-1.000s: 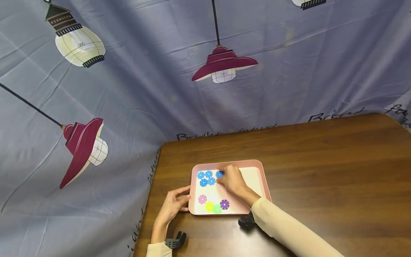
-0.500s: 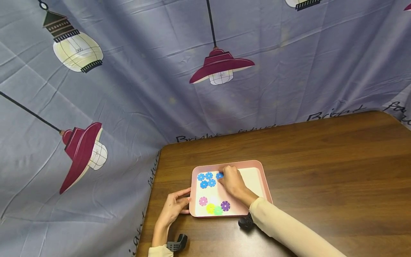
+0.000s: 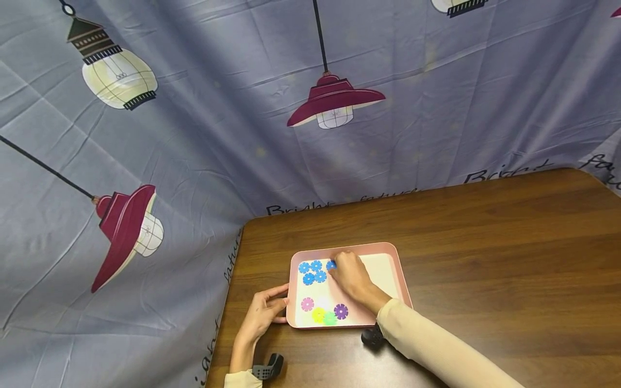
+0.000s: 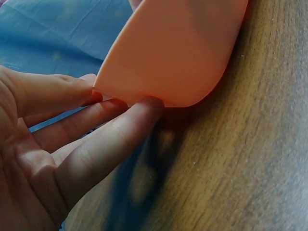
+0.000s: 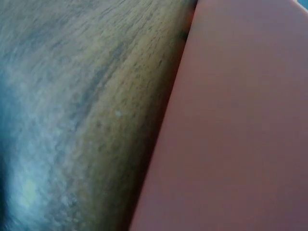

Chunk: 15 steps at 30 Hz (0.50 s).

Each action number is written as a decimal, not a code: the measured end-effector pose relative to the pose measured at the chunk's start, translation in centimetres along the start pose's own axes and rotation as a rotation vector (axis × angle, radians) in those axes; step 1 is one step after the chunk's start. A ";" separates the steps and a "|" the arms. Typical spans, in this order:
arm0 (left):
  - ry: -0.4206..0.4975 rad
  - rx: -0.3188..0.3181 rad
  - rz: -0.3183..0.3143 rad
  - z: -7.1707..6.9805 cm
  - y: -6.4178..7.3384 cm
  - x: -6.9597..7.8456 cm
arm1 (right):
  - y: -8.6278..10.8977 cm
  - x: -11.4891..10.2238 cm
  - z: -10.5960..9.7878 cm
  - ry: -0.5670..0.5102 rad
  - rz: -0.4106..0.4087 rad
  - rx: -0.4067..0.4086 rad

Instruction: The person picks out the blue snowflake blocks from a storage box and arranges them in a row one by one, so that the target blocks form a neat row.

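In the head view, a pink tray (image 3: pixel 400 277) lies on the wooden table with flower-shaped plastic discs in it. My right hand (image 3: pixel 354 276) reaches over the near wall and pinches a blue disc (image 3: pixel 331 265), partly hidden by the fingers. Left of it sits a cluster of blue discs (image 3: pixel 309 278). Toward the near side lie a pink disc (image 3: pixel 308 304), a yellow disc (image 3: pixel 318 314), a light green disc (image 3: pixel 330 318) and a purple disc (image 3: pixel 341 311). My left hand (image 4: pixel 62 139) holds the tray's left edge by its fingertips, at the rim and outer wall.
The brown table (image 3: pixel 485 258) extends far to the right of the tray. Behind it and at the left hangs a blue-grey curtain (image 3: pixel 218 108) printed with lamps. The right wrist view shows only the tray's outer wall (image 5: pixel 231 120) and wood grain.
The right hand stays at the same blue disc with barely any movement, and the left hand keeps to the tray's edge. The head view has shifted slightly.
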State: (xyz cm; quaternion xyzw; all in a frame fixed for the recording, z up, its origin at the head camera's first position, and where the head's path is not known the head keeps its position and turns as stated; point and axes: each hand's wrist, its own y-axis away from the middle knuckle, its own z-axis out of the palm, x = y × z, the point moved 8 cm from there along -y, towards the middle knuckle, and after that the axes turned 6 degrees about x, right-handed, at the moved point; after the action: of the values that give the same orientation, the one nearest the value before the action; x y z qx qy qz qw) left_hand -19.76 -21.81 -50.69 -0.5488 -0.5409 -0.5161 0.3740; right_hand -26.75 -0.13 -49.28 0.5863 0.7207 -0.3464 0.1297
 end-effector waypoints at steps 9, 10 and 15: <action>0.009 0.005 -0.006 0.0 -0.1 0.0 | 0.1 -0.7 0.0 0.054 -0.059 0.019; 0.011 0.004 -0.008 0.0 -0.1 0.0 | 0.2 -0.7 0.0 0.053 -0.055 0.022; 0.012 -0.001 -0.007 -0.1 -0.1 -0.1 | 0.2 -0.7 0.2 0.061 -0.048 0.005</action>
State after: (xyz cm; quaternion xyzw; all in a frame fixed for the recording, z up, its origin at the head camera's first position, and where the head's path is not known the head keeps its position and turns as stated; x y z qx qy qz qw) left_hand -19.86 -21.88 -50.79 -0.5440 -0.5403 -0.5209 0.3752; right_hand -26.40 -0.79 -49.03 0.5793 0.7375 -0.3330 0.0978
